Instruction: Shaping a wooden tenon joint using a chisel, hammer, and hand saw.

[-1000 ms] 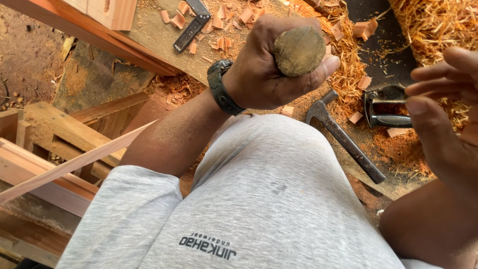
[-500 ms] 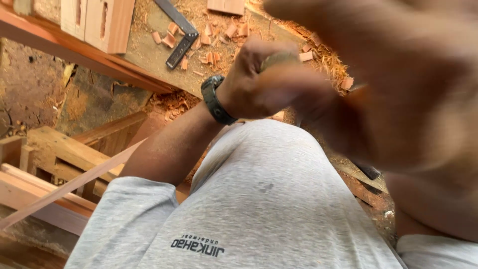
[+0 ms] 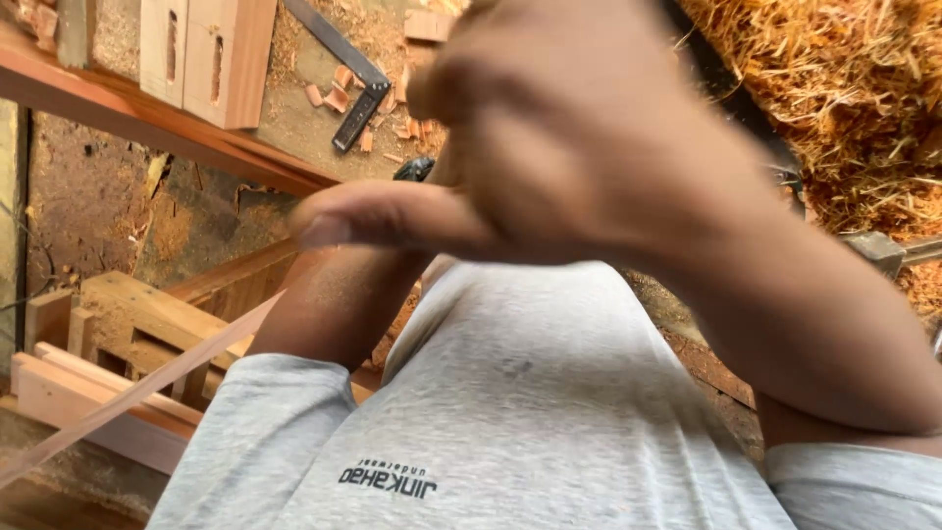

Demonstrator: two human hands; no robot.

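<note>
- Right hand fills the middle of the view, close to the camera and blurred; its fingers are curled in together with one finger stretched out toward the left. Whether it grips anything I cannot tell, since nothing shows inside the curl.
- Left hand is hidden behind the right one; only the left forearm shows, rising from a grey sleeve, with a dark wristband peeking out just at the edge of the right hand. Its grip cannot be told.
- Below both arms lies the grey knit shirt of the person, covering the lower middle of the view.
- At the lower left, a thin pale wooden strip slants across a stack of light wooden frame pieces.
- Farther off, a reddish wooden plank edge runs across the upper left, and on the surface beyond it stand two pale wooden blocks with narrow slots.
- Beside those blocks lies a dark metal try square, flat among small reddish wood chips.
- At the upper right is a heap of orange-yellow wood shavings; just under it a grey metal tool part sticks out past the right arm.
</note>
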